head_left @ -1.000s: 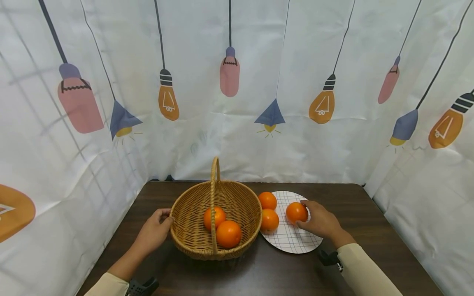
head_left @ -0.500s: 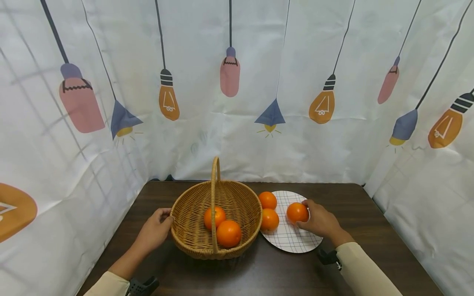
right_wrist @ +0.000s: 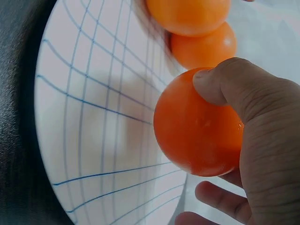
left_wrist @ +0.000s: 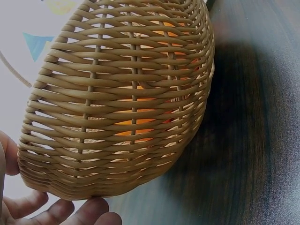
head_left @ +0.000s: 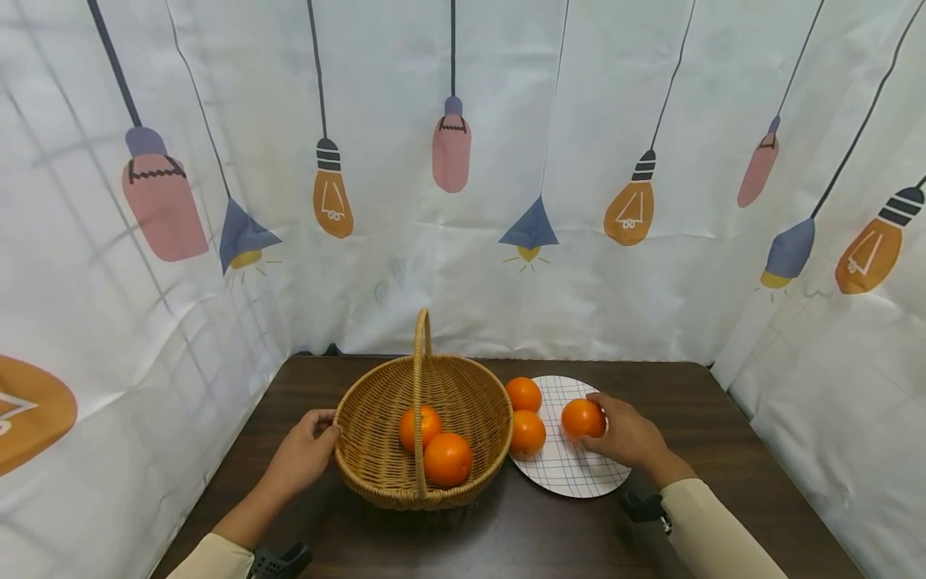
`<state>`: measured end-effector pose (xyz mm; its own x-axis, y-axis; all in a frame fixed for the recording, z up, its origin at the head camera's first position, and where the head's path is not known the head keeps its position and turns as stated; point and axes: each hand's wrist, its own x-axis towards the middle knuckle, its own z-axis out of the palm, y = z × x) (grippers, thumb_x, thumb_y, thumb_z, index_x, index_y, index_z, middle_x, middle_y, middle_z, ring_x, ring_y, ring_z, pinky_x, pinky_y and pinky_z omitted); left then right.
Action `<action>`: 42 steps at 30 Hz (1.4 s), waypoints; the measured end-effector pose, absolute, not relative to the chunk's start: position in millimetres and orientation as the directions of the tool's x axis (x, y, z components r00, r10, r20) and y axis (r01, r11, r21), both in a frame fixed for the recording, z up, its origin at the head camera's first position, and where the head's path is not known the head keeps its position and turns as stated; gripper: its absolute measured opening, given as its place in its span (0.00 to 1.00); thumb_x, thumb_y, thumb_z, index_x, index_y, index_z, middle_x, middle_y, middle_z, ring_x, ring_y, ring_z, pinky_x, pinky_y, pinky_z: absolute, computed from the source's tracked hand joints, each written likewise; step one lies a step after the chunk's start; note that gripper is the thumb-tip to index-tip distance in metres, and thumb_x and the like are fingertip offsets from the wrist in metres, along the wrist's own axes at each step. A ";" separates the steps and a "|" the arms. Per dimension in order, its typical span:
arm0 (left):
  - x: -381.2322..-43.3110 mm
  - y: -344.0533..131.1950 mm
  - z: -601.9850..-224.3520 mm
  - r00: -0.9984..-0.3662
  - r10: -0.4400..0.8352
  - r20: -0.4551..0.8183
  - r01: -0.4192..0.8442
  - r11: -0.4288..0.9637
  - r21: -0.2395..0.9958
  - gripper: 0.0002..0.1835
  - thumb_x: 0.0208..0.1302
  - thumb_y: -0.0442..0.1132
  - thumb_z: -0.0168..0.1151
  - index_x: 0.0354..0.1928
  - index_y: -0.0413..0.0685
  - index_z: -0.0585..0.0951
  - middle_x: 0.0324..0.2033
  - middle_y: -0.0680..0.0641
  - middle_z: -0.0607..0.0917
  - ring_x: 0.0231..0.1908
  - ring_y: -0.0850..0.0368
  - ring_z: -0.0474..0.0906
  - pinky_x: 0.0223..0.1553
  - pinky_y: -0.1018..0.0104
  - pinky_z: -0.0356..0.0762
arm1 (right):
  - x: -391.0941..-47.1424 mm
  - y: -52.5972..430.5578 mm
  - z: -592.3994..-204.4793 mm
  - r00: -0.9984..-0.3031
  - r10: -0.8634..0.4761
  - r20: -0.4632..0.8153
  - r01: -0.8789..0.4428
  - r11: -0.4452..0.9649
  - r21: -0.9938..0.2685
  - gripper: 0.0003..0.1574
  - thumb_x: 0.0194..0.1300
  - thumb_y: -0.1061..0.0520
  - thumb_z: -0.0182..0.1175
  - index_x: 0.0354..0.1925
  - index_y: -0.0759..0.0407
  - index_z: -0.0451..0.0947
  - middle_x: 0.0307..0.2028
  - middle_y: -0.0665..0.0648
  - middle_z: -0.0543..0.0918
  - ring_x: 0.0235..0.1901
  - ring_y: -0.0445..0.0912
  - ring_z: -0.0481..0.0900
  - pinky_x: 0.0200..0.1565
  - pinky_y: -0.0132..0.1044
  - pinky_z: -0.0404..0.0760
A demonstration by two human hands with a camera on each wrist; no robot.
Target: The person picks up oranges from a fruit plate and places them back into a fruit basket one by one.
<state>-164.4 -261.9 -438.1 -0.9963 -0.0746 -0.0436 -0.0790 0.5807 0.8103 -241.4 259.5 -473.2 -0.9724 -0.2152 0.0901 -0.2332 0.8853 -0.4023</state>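
My left hand is at the left side of a round wicker basket, holding its rim between thumb and fingers. Two oranges lie inside the basket, partly seen through the weave in the left wrist view. On the right, my right hand grips an orange, thumb on one side and fingers mostly hidden behind it. That orange is over a white plate with a blue line grid. Two more oranges sit at the plate's left edge, beside the basket.
A tall arched handle rises over the middle of the basket. The dark wooden table meets a white curtain printed with lamps at its back and sides. A dark wrist strap sits at each sleeve.
Both hands keep nearly the same places, left at the basket rim and right on the orange. The orange under the right hand has shifted very slightly right; the head view has tilted a little.
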 end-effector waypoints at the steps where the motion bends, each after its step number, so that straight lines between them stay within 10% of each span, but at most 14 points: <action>1: -164.4 -262.0 -438.4 -0.996 -0.076 -0.042 -0.079 0.583 0.809 0.26 0.79 0.44 0.49 0.69 0.32 0.66 0.57 0.33 0.76 0.48 0.46 0.79 0.40 0.57 0.79 | -241.2 259.6 -471.8 -0.970 -0.222 0.100 -0.244 0.880 -0.407 0.52 0.53 0.40 0.78 0.68 0.60 0.71 0.57 0.62 0.81 0.48 0.54 0.81 0.47 0.60 0.81; 42: -166.9 -262.7 -438.1 -0.996 -0.071 -0.049 -0.081 0.594 0.801 0.27 0.80 0.45 0.49 0.70 0.32 0.65 0.57 0.33 0.76 0.49 0.45 0.79 0.42 0.55 0.79 | -229.5 216.5 -409.0 -0.921 -0.333 0.200 -0.386 0.839 -0.384 0.54 0.56 0.34 0.74 0.73 0.53 0.67 0.66 0.61 0.75 0.55 0.57 0.79 0.48 0.59 0.81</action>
